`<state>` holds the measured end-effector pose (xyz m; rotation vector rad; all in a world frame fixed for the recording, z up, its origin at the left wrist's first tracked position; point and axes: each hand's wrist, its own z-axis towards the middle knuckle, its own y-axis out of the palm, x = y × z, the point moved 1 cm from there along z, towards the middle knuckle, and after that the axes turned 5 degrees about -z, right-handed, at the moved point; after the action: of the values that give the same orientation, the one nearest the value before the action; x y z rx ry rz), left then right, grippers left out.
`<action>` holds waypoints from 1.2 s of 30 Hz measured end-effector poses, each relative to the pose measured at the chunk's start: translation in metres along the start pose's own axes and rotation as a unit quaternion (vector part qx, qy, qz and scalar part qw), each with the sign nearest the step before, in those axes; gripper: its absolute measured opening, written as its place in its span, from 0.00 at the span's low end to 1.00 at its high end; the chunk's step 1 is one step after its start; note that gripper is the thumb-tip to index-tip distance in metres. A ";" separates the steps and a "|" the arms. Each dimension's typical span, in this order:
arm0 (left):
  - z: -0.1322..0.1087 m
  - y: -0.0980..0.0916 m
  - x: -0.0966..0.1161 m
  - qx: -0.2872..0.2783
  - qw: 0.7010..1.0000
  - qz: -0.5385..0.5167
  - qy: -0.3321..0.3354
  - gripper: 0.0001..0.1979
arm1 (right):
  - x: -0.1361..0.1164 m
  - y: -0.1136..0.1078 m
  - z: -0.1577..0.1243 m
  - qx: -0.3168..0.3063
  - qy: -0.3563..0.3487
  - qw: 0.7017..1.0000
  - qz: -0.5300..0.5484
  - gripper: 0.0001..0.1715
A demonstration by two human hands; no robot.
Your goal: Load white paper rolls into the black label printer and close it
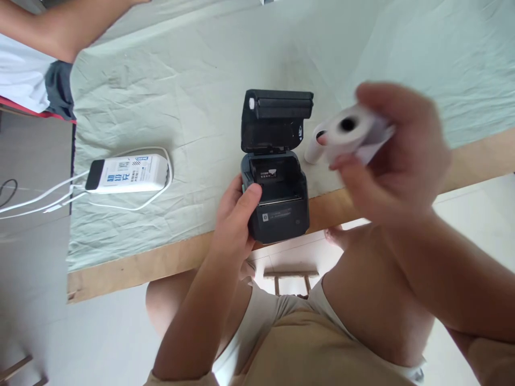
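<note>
"Head view shows your left hand (237, 209) wrapped round the left side of the dark printer (279, 220), thumb over its rim, so that grip is holding firm. The printer is at the near edge of the table, its hinged lid (277, 120) standing open away from you."

"And your right hand (406, 145)?"

"Blurred, but you have a white paper roll (354, 126) between thumb and fingers, its dark core turned partly towards you. The roll is off to the right of the printer, raised and apart from it. A loose flap of paper (374, 150) hangs out near your palm."

"What about the second roll (313, 151)?"

"Just beside the printer, partly behind the one you hold. You have a fingertip in front of it; whether you touch it, I cannot tell."

"Which step would you seem to be on?"

"Readying the roll, I'd judge: the bay (277, 177) is exposed, and your roll is not yet in it."

"Then your next move calls for what?"

"Probably for keeping the printer steady with your left, settling which way the loose flap should face, and squaring the roll to the bay before lowering it. You would want that flap clear of the hinge."
</note>
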<state>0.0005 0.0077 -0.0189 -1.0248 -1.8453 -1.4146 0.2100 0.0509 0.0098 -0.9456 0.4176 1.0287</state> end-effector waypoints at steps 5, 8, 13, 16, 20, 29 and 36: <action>-0.003 0.003 0.004 -0.009 1.000 0.021 -0.006 0.19 | -0.023 0.025 -0.003 -0.045 -0.118 0.988 -0.091 0.21; -0.002 0.005 0.004 -0.010 1.000 0.007 -0.011 0.18 | -0.016 0.032 0.001 -0.037 -0.176 0.977 -0.111 0.16; -0.001 0.004 0.003 -0.006 1.000 0.009 -0.009 0.21 | -0.012 0.032 0.003 -0.055 -0.146 0.986 -0.063 0.18; -0.001 0.003 0.002 -0.008 1.000 0.003 -0.013 0.21 | -0.018 0.027 0.003 -0.020 -0.089 0.996 -0.012 0.14; -0.001 0.002 0.002 -0.028 0.999 -0.011 -0.017 0.20 | -0.020 0.026 0.000 0.025 -0.001 0.999 0.041 0.04; -0.002 0.001 0.001 -0.017 1.000 0.027 0.000 0.25 | -0.020 0.027 -0.003 -0.008 0.003 0.992 0.127 0.08; -0.002 0.002 0.001 0.008 0.999 0.020 0.025 0.19 | -0.029 0.027 -0.006 -0.079 -0.033 0.991 0.099 0.15</action>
<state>0.0013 0.0059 -0.0164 -1.0042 -1.7870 -1.3875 0.1732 0.0354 0.0143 -1.0218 0.3846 1.2859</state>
